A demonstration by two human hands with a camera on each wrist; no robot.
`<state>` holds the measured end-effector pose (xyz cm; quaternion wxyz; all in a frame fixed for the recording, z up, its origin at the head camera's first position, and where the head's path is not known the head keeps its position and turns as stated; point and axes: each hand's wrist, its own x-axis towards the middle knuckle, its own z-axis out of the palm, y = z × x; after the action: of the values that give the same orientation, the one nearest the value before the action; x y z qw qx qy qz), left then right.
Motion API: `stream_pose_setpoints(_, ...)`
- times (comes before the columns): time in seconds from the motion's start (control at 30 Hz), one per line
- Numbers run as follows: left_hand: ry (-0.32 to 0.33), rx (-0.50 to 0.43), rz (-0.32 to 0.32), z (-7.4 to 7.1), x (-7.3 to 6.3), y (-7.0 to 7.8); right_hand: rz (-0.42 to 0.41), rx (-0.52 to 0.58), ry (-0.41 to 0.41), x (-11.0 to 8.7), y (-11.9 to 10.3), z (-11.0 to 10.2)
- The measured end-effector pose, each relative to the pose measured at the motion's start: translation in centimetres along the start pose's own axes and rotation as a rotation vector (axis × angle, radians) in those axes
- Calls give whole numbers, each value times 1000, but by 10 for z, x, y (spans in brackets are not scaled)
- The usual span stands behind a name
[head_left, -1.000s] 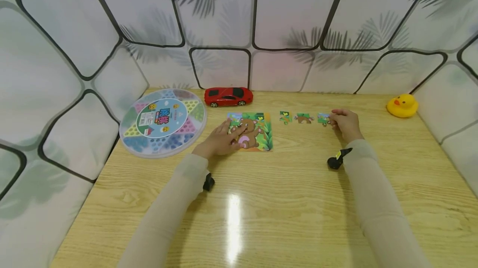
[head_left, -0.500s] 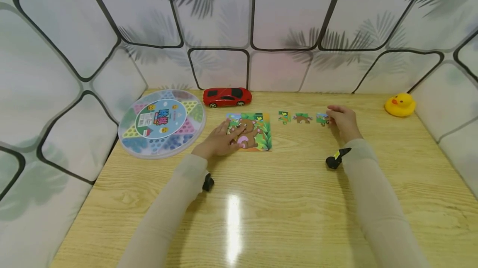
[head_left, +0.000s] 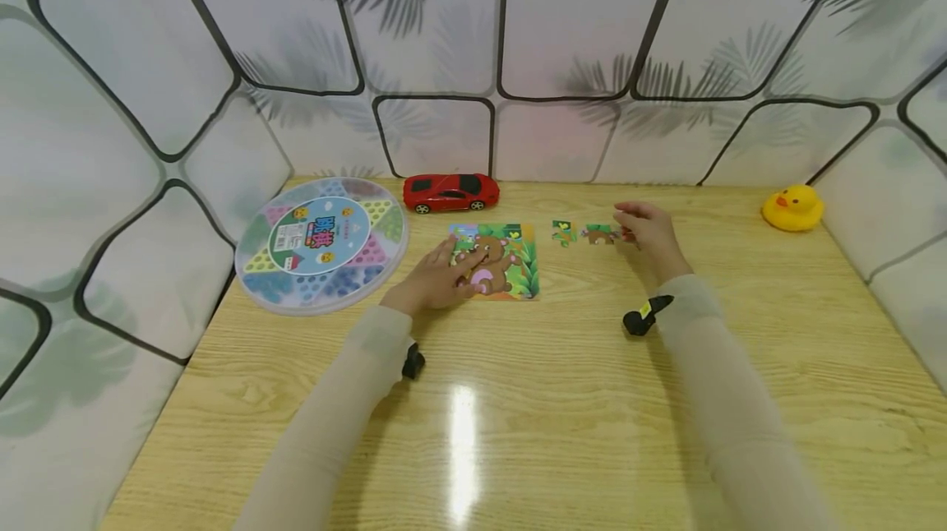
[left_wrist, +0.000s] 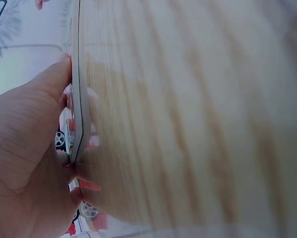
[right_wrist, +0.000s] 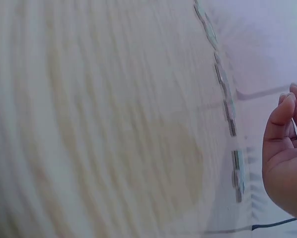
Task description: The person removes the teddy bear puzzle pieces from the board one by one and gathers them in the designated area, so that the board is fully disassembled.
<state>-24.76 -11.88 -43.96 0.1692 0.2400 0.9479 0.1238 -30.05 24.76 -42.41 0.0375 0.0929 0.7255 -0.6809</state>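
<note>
My left hand [head_left: 436, 278] rests with extended fingers on the bear jigsaw puzzle [head_left: 510, 261], covering part of its left side. In the left wrist view, the thumb of the left hand [left_wrist: 27, 134] lies along the puzzle board's edge [left_wrist: 78, 99]. To the right, my right hand [head_left: 651, 239] hovers over the row of loose pieces. The left puzzle piece [head_left: 564, 233] and the middle puzzle piece [head_left: 599, 234] show beside it; the third puzzle piece [right_wrist: 239, 176] shows in the right wrist view. There, the right hand [right_wrist: 286, 153] is above the pieces, fingers bent, nothing visible in them.
A round Chinese checkers board [head_left: 321, 245] lies left of the puzzle. Behind the puzzle stands a red toy car [head_left: 451, 192]. A yellow rubber duck [head_left: 793, 208] sits at the far right, near the patterned wall [head_left: 562, 140]. All rest on the wooden table [head_left: 547, 399].
My right hand has left the right side of the third puzzle piece and moved left over it, toward the middle piece. The left hand stays in place on the puzzle.
</note>
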Motion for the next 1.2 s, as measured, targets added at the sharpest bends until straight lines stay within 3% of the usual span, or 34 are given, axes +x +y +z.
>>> stream_pose_setpoints(0.37, 1, -10, -4, 0, 1, 1, -13, -85, -83, -4, 11, 31)
stream_pose_setpoints(0.7, -1, -15, 1, -2, -1, 1, -18, -66, -214, -11, 13, 66)
stream_pose_setpoints(0.97, -4, -33, -8, -3, 0, 2, -8, -112, -288, -16, 15, 87)
stream_pose_setpoints(1.2, -12, -35, -25, -2, 0, 3, -30, -242, -376, -16, 18, 96)
